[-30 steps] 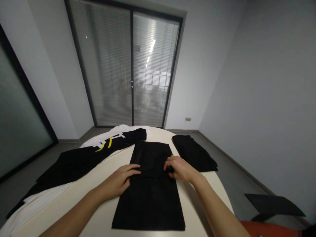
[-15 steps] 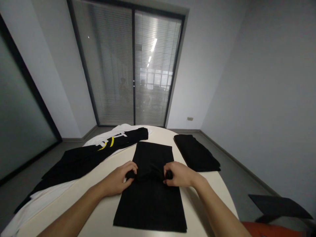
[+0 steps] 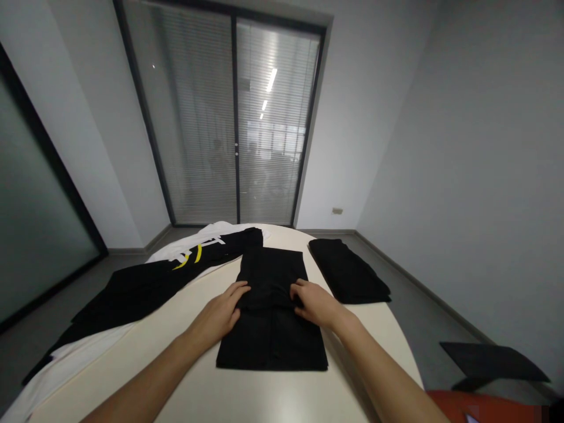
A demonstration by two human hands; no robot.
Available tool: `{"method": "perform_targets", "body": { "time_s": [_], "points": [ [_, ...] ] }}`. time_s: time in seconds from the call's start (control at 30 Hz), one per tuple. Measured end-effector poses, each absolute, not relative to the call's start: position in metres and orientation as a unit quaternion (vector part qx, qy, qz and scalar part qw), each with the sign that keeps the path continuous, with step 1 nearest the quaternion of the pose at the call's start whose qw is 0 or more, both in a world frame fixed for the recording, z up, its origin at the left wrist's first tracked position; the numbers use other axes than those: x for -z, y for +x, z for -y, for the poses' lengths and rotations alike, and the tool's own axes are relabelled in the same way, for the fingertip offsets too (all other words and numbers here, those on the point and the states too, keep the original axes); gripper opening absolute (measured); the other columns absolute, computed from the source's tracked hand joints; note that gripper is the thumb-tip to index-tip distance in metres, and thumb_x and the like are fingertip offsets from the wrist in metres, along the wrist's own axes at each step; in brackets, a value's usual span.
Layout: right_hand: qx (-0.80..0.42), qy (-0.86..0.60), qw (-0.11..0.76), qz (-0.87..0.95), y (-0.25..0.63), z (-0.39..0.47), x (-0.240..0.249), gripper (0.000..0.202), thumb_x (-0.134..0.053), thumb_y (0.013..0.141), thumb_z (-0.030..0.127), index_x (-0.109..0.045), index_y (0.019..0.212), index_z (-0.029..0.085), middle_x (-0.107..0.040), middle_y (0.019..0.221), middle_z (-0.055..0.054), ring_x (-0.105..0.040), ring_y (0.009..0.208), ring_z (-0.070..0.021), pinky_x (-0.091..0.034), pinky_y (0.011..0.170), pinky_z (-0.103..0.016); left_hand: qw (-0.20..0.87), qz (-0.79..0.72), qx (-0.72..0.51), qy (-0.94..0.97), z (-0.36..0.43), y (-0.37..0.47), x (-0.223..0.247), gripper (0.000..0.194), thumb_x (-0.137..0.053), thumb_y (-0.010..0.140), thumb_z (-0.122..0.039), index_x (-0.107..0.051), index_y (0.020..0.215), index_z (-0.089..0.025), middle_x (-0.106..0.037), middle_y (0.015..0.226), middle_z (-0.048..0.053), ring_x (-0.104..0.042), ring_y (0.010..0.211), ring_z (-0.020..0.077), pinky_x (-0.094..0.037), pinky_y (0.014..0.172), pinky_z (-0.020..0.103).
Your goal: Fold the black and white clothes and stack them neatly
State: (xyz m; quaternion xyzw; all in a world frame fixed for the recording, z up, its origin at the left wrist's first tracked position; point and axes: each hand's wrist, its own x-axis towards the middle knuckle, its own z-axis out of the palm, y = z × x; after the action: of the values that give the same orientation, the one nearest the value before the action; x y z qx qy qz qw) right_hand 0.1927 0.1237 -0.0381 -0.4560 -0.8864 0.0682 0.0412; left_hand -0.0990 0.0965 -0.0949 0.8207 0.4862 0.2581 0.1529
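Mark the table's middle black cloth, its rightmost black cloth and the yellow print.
Middle black cloth [image 3: 270,320]: head view, centre, below the crease.
Rightmost black cloth [image 3: 350,274]: head view, middle of its top.
Yellow print [image 3: 198,254]: head view, right-hand curved stripe.

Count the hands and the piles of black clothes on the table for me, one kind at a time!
Hands: 2, the left hand and the right hand
Plain black piles: 2, the middle pile and the right-side pile
Black piles with a yellow and white print: 1, the printed pile on the left
Total: 5
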Motion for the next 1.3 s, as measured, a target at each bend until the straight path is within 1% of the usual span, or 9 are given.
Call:
{"method": "perform_targets", "body": {
  "time_s": [0.13,0.2,0.4,0.57,0.73,0.83,0.93,1.07,1.3],
  "points": [
    [-0.041,-0.485,-0.018,0.873,0.179,-0.113,0.030,0.019,-0.064,0.078,0.019,-0.063,0.097,0.016,-0.063,0.104,-0.012,-0.066,0.084,-0.0241,-0.043,0.069,-0.030,0.172,-0.479,-0.294,0.809,-0.096,-0.102,0.096,0.061,-0.043,0.071,0.004,-0.061,0.124,-0.022,-0.047,0.149,0.008,-0.051,0.133,0.0265,-0.039,0.115,0.043],
    [-0.022,-0.503,-0.023,0.864,0.174,-0.106,0.031,0.020,-0.061,0.080,0.017,-0.061,0.100,0.016,-0.063,0.105,-0.013,-0.067,0.085,-0.0256,-0.044,0.069,-0.031,0.166,-0.478,-0.286,0.814,-0.096,-0.105,0.095,0.061,-0.042,0.071,0.005,-0.062,0.122,-0.023,-0.046,0.148,0.007,-0.053,0.131,0.0258,-0.041,0.113,0.041],
    [0.002,-0.529,0.031,0.848,0.178,-0.096,0.048,0.016,-0.056,0.086,0.021,-0.056,0.102,0.019,-0.062,0.108,-0.009,-0.067,0.086,-0.0238,-0.043,0.067,-0.031,0.130,-0.483,-0.267,0.824,-0.093,-0.103,0.088,0.041,-0.044,0.085,-0.003,-0.064,0.114,-0.025,-0.061,0.122,0.006,-0.065,0.108,0.0226,-0.051,0.096,0.036],
    [0.005,-0.539,0.078,0.839,0.184,-0.098,0.054,0.012,-0.050,0.091,0.024,-0.053,0.101,0.020,-0.062,0.103,-0.006,-0.065,0.087,-0.0209,-0.041,0.069,-0.030,0.132,-0.465,-0.313,0.818,-0.091,-0.099,0.085,0.031,-0.045,0.087,-0.006,-0.061,0.107,-0.023,-0.063,0.112,0.005,-0.063,0.107,0.0215,-0.051,0.095,0.035],
    [-0.023,-0.538,0.101,0.837,0.188,-0.100,0.052,0.015,-0.050,0.090,0.022,-0.053,0.105,0.021,-0.063,0.101,-0.004,-0.064,0.087,-0.0197,-0.041,0.072,-0.029,0.125,-0.445,-0.296,0.836,-0.092,-0.104,0.091,0.054,-0.042,0.075,0.005,-0.060,0.116,-0.025,-0.056,0.132,0.005,-0.059,0.121,0.0200,-0.046,0.106,0.033],
    [-0.032,-0.525,0.102,0.844,0.190,-0.099,0.052,0.022,-0.051,0.090,0.021,-0.054,0.112,0.023,-0.062,0.106,-0.005,-0.064,0.089,-0.0196,-0.041,0.073,-0.028,0.103,-0.470,-0.272,0.834,-0.095,-0.106,0.095,0.064,-0.038,0.072,0.009,-0.059,0.123,-0.024,-0.053,0.138,0.006,-0.060,0.121,0.0202,-0.049,0.104,0.033],
    [-0.034,-0.524,0.097,0.845,0.190,-0.099,0.051,0.019,-0.051,0.091,0.023,-0.057,0.110,0.022,-0.061,0.107,-0.005,-0.064,0.090,-0.0197,-0.041,0.073,-0.029,0.087,-0.488,-0.241,0.834,-0.096,-0.107,0.095,0.067,-0.038,0.073,0.009,-0.057,0.129,-0.023,-0.051,0.140,0.007,-0.062,0.117,0.0221,-0.052,0.100,0.036],
    [-0.038,-0.526,0.097,0.844,0.190,-0.099,0.053,0.014,-0.053,0.091,0.024,-0.058,0.104,0.021,-0.062,0.106,-0.005,-0.064,0.090,-0.0195,-0.041,0.073,-0.028,0.080,-0.479,-0.232,0.843,-0.096,-0.108,0.091,0.050,-0.044,0.081,0.002,-0.060,0.121,-0.024,-0.056,0.134,0.006,-0.064,0.112,0.0231,-0.053,0.097,0.039],
    [-0.035,-0.528,0.115,0.841,0.191,-0.100,0.057,0.012,-0.049,0.094,0.027,-0.057,0.101,0.021,-0.062,0.102,-0.005,-0.063,0.088,-0.0182,-0.041,0.074,-0.028,0.136,-0.449,-0.299,0.831,-0.091,-0.101,0.081,0.030,-0.045,0.091,-0.012,-0.058,0.115,-0.024,-0.064,0.117,0.005,-0.063,0.108,0.0208,-0.050,0.098,0.036]
  ]
}}
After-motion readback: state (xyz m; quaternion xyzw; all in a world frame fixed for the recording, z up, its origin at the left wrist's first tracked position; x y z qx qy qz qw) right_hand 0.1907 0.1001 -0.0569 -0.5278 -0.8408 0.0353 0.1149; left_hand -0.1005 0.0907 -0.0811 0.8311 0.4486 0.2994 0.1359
